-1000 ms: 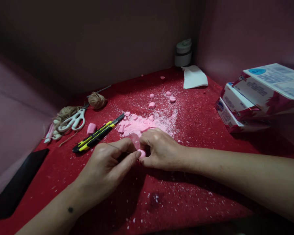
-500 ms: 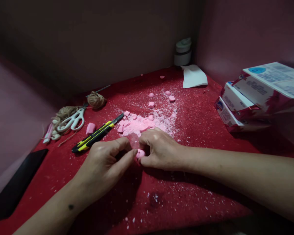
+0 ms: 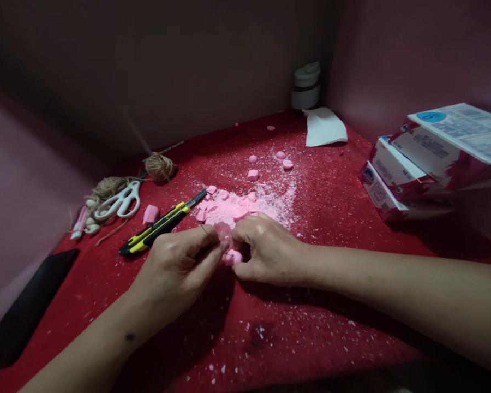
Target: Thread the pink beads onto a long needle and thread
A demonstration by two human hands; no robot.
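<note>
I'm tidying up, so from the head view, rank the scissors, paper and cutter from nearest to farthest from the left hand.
From the left hand:
1. Cutter: just beyond it, leftward.
2. Scissors: farther left, past the cutter.
3. Paper: far back, on the right.

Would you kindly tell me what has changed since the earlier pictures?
The left hand has drawn slightly left, baring more of the pink piece in the right hand; the thin strand by the left fingers lies steeper. The right hand, cutter, scissors and boxes look unchanged.
</note>
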